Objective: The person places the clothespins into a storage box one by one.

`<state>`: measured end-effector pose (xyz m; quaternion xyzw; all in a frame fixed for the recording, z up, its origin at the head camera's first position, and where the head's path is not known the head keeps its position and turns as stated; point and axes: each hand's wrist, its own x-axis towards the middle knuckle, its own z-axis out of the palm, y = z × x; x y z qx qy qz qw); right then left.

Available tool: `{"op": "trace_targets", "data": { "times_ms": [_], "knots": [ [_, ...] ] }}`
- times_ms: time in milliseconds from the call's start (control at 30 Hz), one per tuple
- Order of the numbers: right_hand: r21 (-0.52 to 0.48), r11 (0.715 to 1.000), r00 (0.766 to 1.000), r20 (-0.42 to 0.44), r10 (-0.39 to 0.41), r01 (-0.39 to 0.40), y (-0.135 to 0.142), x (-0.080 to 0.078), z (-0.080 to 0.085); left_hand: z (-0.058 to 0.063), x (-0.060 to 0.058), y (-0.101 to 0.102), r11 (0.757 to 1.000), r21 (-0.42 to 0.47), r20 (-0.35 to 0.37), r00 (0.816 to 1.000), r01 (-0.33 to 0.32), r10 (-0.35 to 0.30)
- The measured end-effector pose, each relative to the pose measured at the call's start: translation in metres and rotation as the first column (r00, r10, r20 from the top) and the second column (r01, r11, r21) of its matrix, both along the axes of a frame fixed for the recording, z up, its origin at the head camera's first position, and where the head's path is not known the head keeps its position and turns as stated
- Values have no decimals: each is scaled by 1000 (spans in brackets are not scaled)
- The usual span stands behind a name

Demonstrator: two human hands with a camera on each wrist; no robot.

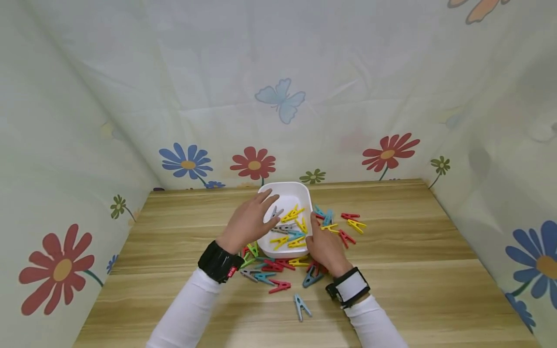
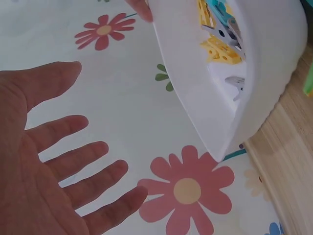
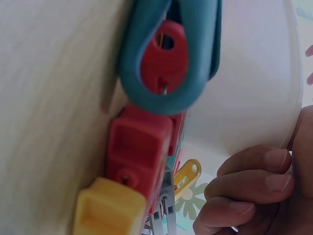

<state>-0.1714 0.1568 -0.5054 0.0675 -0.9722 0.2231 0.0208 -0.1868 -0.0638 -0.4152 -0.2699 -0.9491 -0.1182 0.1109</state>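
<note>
Left hand (image 1: 248,223): grip wide, fingers spread, nothing held; centre of frame, at the tray's left side.
Right hand (image 1: 329,250): grip curled on the tray's right rim (fingers along the outer wall).
White tray (image 1: 285,187): mid-frame, on surface (image 1: 417,270).
Clothespins (image 1: 289,218): some inside tray; others strewn lower centre and right.
</note>
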Motion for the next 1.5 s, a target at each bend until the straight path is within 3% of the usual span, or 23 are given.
{"op": "trace_targets", "data": {
  "times_ms": [200,400,533,767,1067,1200,1500],
  "knots": [
    [-6,1000,1000,-7,-3,3,1,0,-1,-2,11,-17,999,16,1,999,-42,42],
    [9,1000,1000,-16,1,-1,1,-1,-2,-12,20,-41,996,59,32,997,-69,68],
    [16,1000,1000,-17,-2,2,1,-2,-2,-23,25,-58,995,57,77,994,-83,79],
    [17,1000,1000,-19,9,-9,2,-2,-1,-51,34,-83,994,-36,146,984,-102,107],
    [15,1000,1000,-19,13,-12,2,-1,0,-82,36,-92,996,-60,265,961,-70,83],
    [13,1000,1000,-8,6,-6,1,-1,-1,-87,37,-93,997,-59,294,953,-57,72],
    [20,1000,1000,-5,-4,4,0,-2,-1,-92,40,-95,999,-45,291,956,-12,25]
  ]
}}
